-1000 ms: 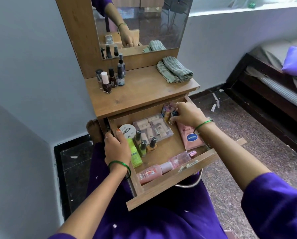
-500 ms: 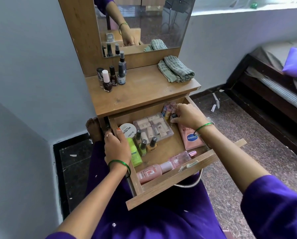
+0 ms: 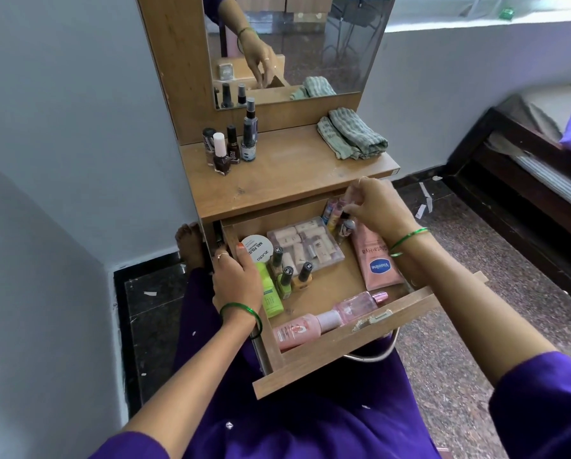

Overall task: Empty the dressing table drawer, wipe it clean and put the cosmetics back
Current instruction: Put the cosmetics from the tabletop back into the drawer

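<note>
The wooden drawer (image 3: 340, 347) stands pulled out of the dressing table (image 3: 277, 180) toward the person, its long front panel running from lower left to upper right, a curved metal handle below it. The left hand (image 3: 236, 283) grips the drawer's left wall, fingers curled over the edge. The right hand (image 3: 382, 207) is at the back right corner, its fingers pinching a slim pink tube (image 3: 343, 204) held nearly upright above a cluster of small lip-balm sticks (image 3: 331, 215). Inside the drawer a pink Vaseline tube (image 3: 378, 263), printed "Gluta-Hya" with the blue Vaseline oval, lies with its long axis front to back along the right wall. A clear plastic box (image 3: 305, 243) of small pale tubes sits in the middle rear. A round white tin (image 3: 257, 248) reads "ZUDIO NAIL POLISH". Beside it stand three nail polish bottles (image 3: 292, 276) with black caps, green and yellowish, and a lime-green tube (image 3: 270, 293) lying front to back. Along the front wall a pink spray bottle (image 3: 302, 327) and a clear pink glass perfume bottle (image 3: 360, 304) lie end to end, parallel to the front panel. On the table top stand dark nail polish bottles (image 3: 226, 150) and a folded green striped cloth (image 3: 352, 134), under the mirror (image 3: 310, 44).
</note>
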{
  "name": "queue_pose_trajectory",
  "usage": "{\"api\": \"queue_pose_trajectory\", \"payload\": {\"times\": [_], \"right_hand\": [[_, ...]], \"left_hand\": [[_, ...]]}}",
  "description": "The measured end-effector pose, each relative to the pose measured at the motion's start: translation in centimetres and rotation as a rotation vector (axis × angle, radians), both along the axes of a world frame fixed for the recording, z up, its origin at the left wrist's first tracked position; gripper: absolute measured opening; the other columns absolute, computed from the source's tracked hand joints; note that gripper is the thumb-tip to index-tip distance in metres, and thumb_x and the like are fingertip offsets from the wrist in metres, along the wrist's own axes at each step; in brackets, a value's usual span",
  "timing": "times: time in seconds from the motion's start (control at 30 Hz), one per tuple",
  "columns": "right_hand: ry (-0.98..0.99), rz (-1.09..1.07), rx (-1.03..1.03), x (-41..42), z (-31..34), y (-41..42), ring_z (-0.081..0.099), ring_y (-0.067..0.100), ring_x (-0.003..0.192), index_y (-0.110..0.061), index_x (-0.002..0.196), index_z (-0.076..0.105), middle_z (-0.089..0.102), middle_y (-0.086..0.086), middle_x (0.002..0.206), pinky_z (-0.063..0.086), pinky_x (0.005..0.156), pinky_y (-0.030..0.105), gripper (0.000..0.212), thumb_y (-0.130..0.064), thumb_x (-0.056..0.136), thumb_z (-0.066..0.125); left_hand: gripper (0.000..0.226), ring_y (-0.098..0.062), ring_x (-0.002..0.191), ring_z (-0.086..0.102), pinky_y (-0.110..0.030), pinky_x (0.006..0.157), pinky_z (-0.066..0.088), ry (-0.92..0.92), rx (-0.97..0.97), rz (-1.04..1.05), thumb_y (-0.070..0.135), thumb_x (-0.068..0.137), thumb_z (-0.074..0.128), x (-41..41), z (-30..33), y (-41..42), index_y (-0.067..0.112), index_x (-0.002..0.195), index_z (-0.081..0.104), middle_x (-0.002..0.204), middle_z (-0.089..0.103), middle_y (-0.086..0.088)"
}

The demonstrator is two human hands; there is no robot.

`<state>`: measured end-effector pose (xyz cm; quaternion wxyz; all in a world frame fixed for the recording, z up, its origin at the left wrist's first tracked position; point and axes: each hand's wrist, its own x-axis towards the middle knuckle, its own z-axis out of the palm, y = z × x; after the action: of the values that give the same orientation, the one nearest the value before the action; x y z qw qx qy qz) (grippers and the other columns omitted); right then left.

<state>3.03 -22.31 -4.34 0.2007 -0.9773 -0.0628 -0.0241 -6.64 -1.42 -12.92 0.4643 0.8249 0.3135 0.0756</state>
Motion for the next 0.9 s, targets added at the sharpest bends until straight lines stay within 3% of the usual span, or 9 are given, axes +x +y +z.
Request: {"api": "queue_pose_trajectory", "payload": {"times": [0.1, 0.27, 0.33, 0.43, 0.5, 0.63, 0.73, 0.8, 0.9], "right_hand": [[-0.041, 0.09, 0.051, 0.2, 1.6, 2.6, 0.055, 0.013, 0.072, -0.017, 0.08, 0.059, 0.057, -0.006, 0.07, 0.042, 0.066, 0.026, 0.009, -0.01, 0.077, 0.065], [-0.085, 0.23, 0.076, 1.0, 4.0, 7.5, 0.054, 0.012, 0.071, -0.017, 0.094, 0.06, 0.058, -0.005, 0.073, 0.044, 0.067, 0.027, 0.016, -0.015, 0.08, 0.066], [-0.126, 0.287, 0.079, 1.6, 4.8, 9.4, 0.054, 0.013, 0.073, -0.015, 0.099, 0.06, 0.06, -0.003, 0.078, 0.045, 0.069, 0.028, 0.018, -0.016, 0.082, 0.065], [-0.222, 0.399, 0.122, 2.7, 6.3, 12.1, 0.048, 0.009, 0.075, -0.012, 0.105, 0.058, 0.056, -0.003, 0.091, 0.038, 0.065, 0.014, 0.021, -0.017, 0.085, 0.062], [-0.26, 0.471, 0.098, 3.5, 7.3, 13.9, 0.045, 0.007, 0.085, -0.01, 0.111, 0.057, 0.053, -0.003, 0.1, 0.034, 0.071, 0.012, 0.026, -0.021, 0.087, 0.061], [-0.249, 0.548, -0.01, 5.2, 8.3, 17.3, 0.048, 0.014, 0.104, -0.008, 0.119, 0.054, 0.055, 0.006, 0.117, 0.031, 0.083, 0.016, 0.032, -0.021, 0.09, 0.056], [-0.197, 0.544, -0.117, 5.7, 8.3, 19.4, 0.052, 0.022, 0.115, -0.008, 0.123, 0.053, 0.057, 0.009, 0.123, 0.039, 0.094, 0.025, 0.035, -0.022, 0.091, 0.054], [-0.166, 0.543, -0.211, 5.5, 7.9, 20.6, 0.054, 0.026, 0.113, -0.008, 0.123, 0.053, 0.058, 0.011, 0.121, 0.046, 0.095, 0.034, 0.034, -0.019, 0.091, 0.053], [-0.196, 0.508, -0.344, 4.9, 7.6, 21.8, 0.054, 0.03, 0.111, -0.005, 0.117, 0.054, 0.055, 0.014, 0.118, 0.05, 0.09, 0.037, 0.027, -0.007, 0.091, 0.048]], "left_hand": [[0.038, -0.034, 0.103, 0.056, -0.036, 0.071, 0.034, 0.006, -0.013, 0.0, 0.042, 0.099, 0.03, -0.1, 0.0, 0.0, 0.012, 0.114, 0.048, 0.116, 0.058, -0.01], [0.037, -0.029, 0.099, 0.057, -0.034, 0.067, 0.033, 0.001, -0.012, 0.0, 0.041, 0.1, 0.03, -0.2, 0.1, -0.1, 0.013, 0.113, 0.049, 0.113, 0.059, -0.008], [0.036, -0.03, 0.102, 0.057, -0.034, 0.067, 0.032, -0.004, -0.012, 0.005, 0.04, 0.1, 0.031, -0.2, 0.2, -0.1, 0.012, 0.114, 0.05, 0.115, 0.059, -0.008], [0.037, -0.029, 0.103, 0.058, -0.033, 0.066, 0.032, -0.009, -0.002, -0.001, 0.04, 0.1, 0.031, -0.3, 0.3, -0.2, 0.013, 0.116, 0.05, 0.116, 0.059, -0.007], [0.038, -0.029, 0.103, 0.058, -0.034, 0.066, 0.033, -0.018, 0.007, -0.004, 0.041, 0.1, 0.03, -0.2, 0.1, -0.2, 0.013, 0.116, 0.051, 0.118, 0.058, -0.007], [0.039, -0.031, 0.104, 0.058, -0.034, 0.068, 0.038, -0.037, 0.006, 0.002, 0.041, 0.099, 0.03, -0.1, -0.2, -0.1, 0.013, 0.117, 0.051, 0.118, 0.058, -0.008], [0.04, -0.031, 0.105, 0.058, -0.036, 0.07, 0.04, -0.027, 0.009, -0.001, 0.042, 0.099, 0.03, -0.1, -0.2, -0.1, 0.012, 0.116, 0.051, 0.118, 0.057, -0.009], [0.04, -0.031, 0.104, 0.059, -0.038, 0.07, 0.045, -0.031, 0.012, 0.002, 0.043, 0.099, 0.03, -0.1, -0.3, -0.1, 0.013, 0.116, 0.051, 0.117, 0.058, -0.008], [0.041, -0.029, 0.102, 0.06, -0.041, 0.072, 0.049, -0.039, 0.013, 0.004, 0.044, 0.099, 0.03, 0.0, -0.5, 0.0, 0.013, 0.116, 0.051, 0.116, 0.059, -0.008]]}}
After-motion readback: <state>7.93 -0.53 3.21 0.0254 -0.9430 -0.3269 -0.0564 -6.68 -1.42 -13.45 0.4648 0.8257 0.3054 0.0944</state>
